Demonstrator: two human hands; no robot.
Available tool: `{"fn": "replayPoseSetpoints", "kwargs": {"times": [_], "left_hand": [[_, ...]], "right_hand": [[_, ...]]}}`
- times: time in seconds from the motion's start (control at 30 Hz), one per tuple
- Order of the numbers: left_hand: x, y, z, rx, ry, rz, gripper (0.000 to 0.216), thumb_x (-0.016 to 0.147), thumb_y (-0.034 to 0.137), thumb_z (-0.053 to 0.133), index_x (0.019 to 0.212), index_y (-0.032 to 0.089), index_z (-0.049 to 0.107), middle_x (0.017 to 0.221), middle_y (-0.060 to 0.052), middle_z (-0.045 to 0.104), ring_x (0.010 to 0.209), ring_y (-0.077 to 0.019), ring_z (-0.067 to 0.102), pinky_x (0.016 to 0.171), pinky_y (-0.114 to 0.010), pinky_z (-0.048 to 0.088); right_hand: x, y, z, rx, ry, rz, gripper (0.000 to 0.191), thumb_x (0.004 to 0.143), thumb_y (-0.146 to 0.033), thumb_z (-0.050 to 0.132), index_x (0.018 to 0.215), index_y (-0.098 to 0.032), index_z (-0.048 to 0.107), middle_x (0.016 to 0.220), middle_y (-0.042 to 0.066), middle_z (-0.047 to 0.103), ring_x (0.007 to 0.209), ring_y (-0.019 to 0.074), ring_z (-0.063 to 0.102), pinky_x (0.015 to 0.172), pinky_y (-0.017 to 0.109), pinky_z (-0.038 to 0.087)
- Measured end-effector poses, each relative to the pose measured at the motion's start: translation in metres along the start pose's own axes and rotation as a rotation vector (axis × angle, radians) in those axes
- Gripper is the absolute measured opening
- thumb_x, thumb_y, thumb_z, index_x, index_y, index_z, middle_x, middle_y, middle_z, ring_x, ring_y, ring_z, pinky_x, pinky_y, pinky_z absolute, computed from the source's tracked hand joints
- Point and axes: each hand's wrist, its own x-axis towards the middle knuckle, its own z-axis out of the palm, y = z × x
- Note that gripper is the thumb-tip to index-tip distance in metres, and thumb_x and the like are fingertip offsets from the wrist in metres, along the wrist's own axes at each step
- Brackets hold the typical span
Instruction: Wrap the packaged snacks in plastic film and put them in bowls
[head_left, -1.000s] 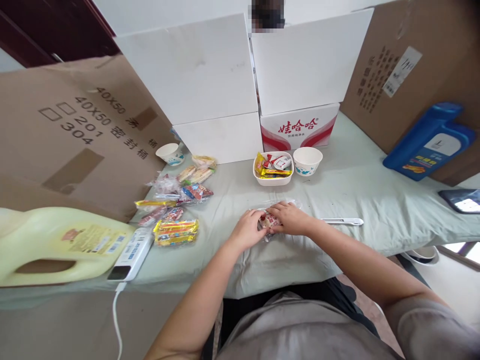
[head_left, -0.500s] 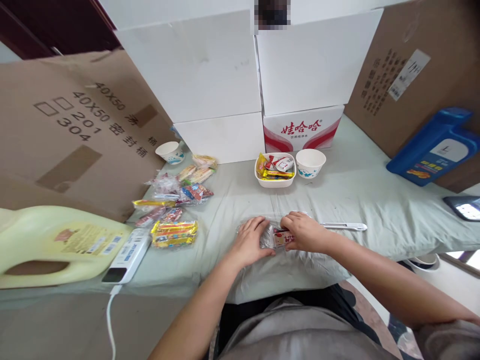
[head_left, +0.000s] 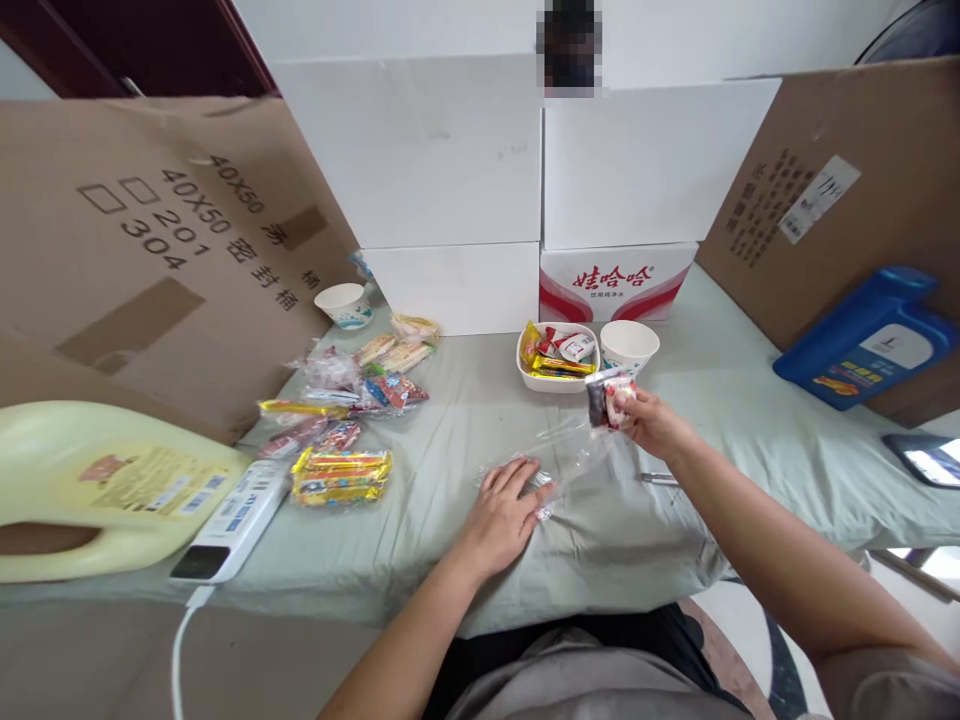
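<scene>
- Since the earlier frame, your right hand [head_left: 654,425] has risen off the tabletop [head_left: 750,400]. It now pinches a small red-and-white snack packet [head_left: 609,399] in the air.
- That packet hangs just beside the paper cup [head_left: 628,345] and the white bowl [head_left: 559,382] of wrapped snacks.
- Your left hand [head_left: 504,510] lies flat with its fingers spread, pressing the near end of a clear plastic bag [head_left: 574,455] onto the pale green cloth.
- Crumpled film from the bag reaches up toward the packet.
- Risk, as a judgement: the packet seems held by fingertips only, so it could slip.
- Your right hand is also close to the light cup, and a brush might tip it.
</scene>
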Motion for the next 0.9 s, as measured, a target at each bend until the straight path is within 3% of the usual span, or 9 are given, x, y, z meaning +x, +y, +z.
{"fn": "replayPoseSetpoints", "kwargs": {"times": [0.13,0.27,0.37,0.47,0.57,0.67,0.73,0.8,0.9], "left_hand": [[-0.001,0.0,0.0,0.002,0.0,0.003,0.048,0.087,0.015,0.055,0.131,0.034,0.057,0.145,-0.008,0.047,0.137,-0.0291,0.038,0.108,-0.053,0.034],[-0.001,-0.002,0.0,-0.012,0.002,0.005,0.052,0.086,0.015,0.057,0.133,0.035,0.054,0.144,-0.007,0.048,0.137,-0.0284,0.037,0.108,-0.053,0.035],[-0.001,-0.001,0.0,-0.024,-0.001,-0.009,0.05,0.086,0.016,0.058,0.133,0.034,0.054,0.144,-0.007,0.048,0.138,-0.0282,0.037,0.109,-0.053,0.034],[-0.002,0.001,-0.001,-0.033,0.01,-0.025,0.046,0.087,0.017,0.058,0.131,0.033,0.057,0.144,-0.007,0.049,0.138,-0.0275,0.037,0.109,-0.052,0.034],[-0.002,0.001,-0.001,-0.042,0.023,-0.026,0.044,0.088,0.02,0.057,0.131,0.032,0.057,0.143,-0.007,0.05,0.137,-0.0271,0.038,0.109,-0.051,0.034],[-0.002,-0.001,-0.002,-0.049,0.022,-0.011,0.042,0.091,0.027,0.057,0.132,0.031,0.056,0.142,-0.008,0.051,0.137,-0.0281,0.039,0.108,-0.052,0.035],[-0.001,-0.002,-0.001,-0.051,0.021,0.003,0.04,0.092,0.031,0.056,0.131,0.032,0.057,0.141,-0.009,0.051,0.136,-0.0292,0.039,0.107,-0.053,0.036],[-0.001,-0.002,-0.001,-0.047,0.015,0.014,0.037,0.092,0.031,0.055,0.129,0.034,0.059,0.141,-0.008,0.051,0.137,-0.0298,0.038,0.107,-0.054,0.036],[0.0,-0.001,-0.003,-0.033,-0.015,0.03,0.037,0.091,0.023,0.054,0.125,0.036,0.062,0.142,-0.006,0.051,0.138,-0.0288,0.036,0.109,-0.054,0.032]], "right_hand": [[0.046,-0.022,0.013,-0.208,0.116,-0.261,0.048,0.066,-0.054,0.075,0.1,-0.021,0.063,0.094,0.004,0.07,0.082,0.0198,0.065,0.073,0.033,0.052],[0.091,-0.043,0.033,-1.005,0.042,-0.316,0.037,0.082,-0.043,0.059,0.108,-0.016,0.063,0.096,0.006,0.069,0.081,0.019,0.063,0.072,0.031,0.049],[0.111,-0.046,0.049,-1.294,-0.066,-0.285,0.03,0.073,-0.034,0.071,0.096,-0.016,0.069,0.093,0.006,0.069,0.087,0.0227,0.062,0.079,0.033,0.047],[0.119,-0.047,0.061,-1.367,-0.089,-0.302,0.049,0.065,-0.038,0.079,0.108,-0.017,0.068,0.112,0.011,0.066,0.107,0.0309,0.056,0.093,0.039,0.042],[0.111,-0.05,0.064,-1.412,-0.004,-0.394,0.065,0.072,-0.046,0.075,0.129,-0.019,0.058,0.132,0.013,0.055,0.123,0.0349,0.044,0.101,0.046,0.035],[0.084,-0.049,0.062,-1.35,0.056,-0.592,0.041,0.087,-0.041,0.059,0.12,-0.016,0.062,0.122,0.013,0.061,0.117,0.0297,0.049,0.1,0.043,0.037],[0.056,-0.038,0.059,-1.251,-0.095,-0.637,0.032,0.093,-0.038,0.049,0.11,-0.017,0.066,0.107,0.01,0.067,0.104,0.0242,0.057,0.093,0.039,0.043],[0.025,-0.019,0.055,-1.196,-0.374,-0.586,0.032,0.095,-0.039,0.045,0.108,-0.02,0.067,0.099,0.007,0.069,0.091,0.0202,0.062,0.084,0.035,0.048],[-0.016,0.017,0.045,-1.33,-0.625,-0.578,0.032,0.09,-0.035,0.055,0.117,-0.019,0.066,0.119,0.011,0.065,0.112,0.0244,0.057,0.098,0.043,0.043]]}}
